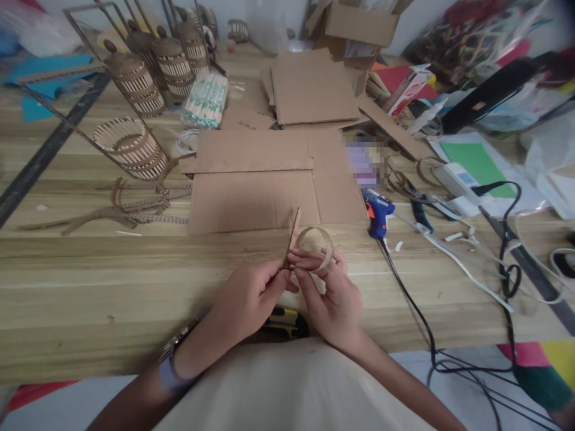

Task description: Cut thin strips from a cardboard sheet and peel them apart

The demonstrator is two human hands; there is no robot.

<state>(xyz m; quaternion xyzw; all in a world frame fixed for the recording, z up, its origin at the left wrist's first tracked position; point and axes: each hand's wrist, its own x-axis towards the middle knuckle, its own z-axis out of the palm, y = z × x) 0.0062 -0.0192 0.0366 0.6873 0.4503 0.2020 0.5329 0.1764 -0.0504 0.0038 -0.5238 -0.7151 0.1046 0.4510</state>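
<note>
Near the table's front edge, my left hand (245,299) pinches a narrow cardboard strip (294,226), whose free end sticks up past the fingers. My right hand (339,296) is closed on a thin brown ring (330,244), apparently a curled cardboard strip, which loops above its fingers. Both hands meet at the fingertips; whether strip and ring are one piece is hidden there. Beneath my wrists, a yellow and black utility knife (287,322) lies partly covered. Just beyond my hands is a large cardboard sheet (251,200). To the right lies a blue glue gun (380,214).
Loose cardboard strips (144,206) and a slatted basket (130,146) occupy the left. Lidded slatted baskets (135,84) and a bag of sticks (205,99) stand behind. Pliers (422,212), a black cable (406,293) and white cords clutter the right. Stacked cardboard (317,87) lies at the back.
</note>
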